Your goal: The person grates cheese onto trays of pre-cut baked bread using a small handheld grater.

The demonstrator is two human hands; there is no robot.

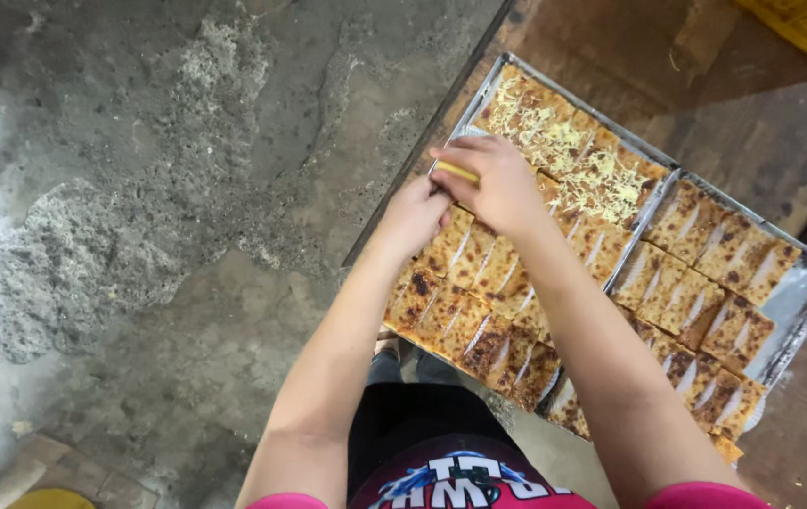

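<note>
Two hands meet at the far left corner of our left tray (pixel 479 94): our right hand (pixel 497 184) pinches a yellow slice (pixel 457 172) to lift it clear, fingers clamped on it. Our left hand (pixel 413 215) rests closed beside it, steadying the neighbouring baked pieces (pixel 464 311); a second tray (pixel 804 292) lies alongside.

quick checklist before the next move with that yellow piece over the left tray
1. Yellow piece held: ok, pinched between left hand and right hand.
2. Hands over left tray: ok.
3. Grated topping coverage: not ok, only the far rows have it.
4. Right tray topped: not ok, none visible.
5. Trays fully on the table: not ok, near ends overhang.
6. How much of the piece is left: cannot tell.
</note>
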